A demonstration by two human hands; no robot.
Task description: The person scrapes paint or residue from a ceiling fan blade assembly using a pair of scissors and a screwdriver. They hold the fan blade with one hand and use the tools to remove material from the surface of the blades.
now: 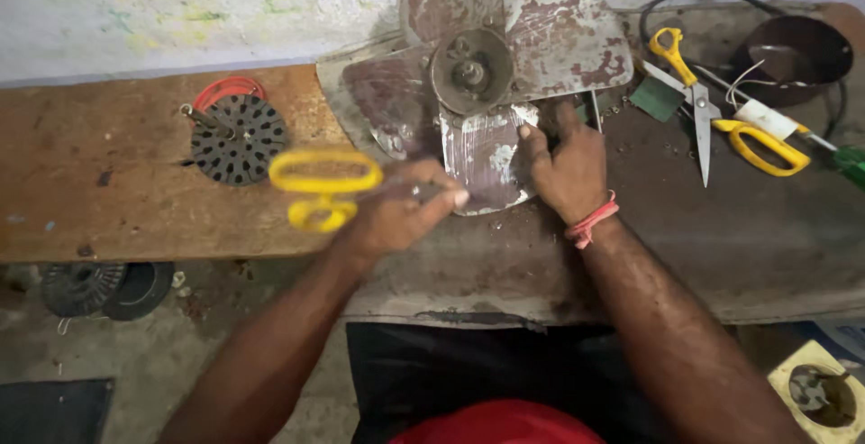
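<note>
— Fingers, what do they hold?
— Left hand (396,214) fingers close around a yellow-handled pair of scissors (323,187), blurred, handles pointing away to the left of the fingers. Right hand (569,169) fingers lie spread and flat on the lower blade of a rusty metal fan propeller (478,74).
— Where is the propeller?
— On the workbench (135,192), just beyond both sets of fingertips. Right of the right fingers lies a second pair of yellow scissors (721,119); far left of the left fingers, a black slotted motor core (238,137).
</note>
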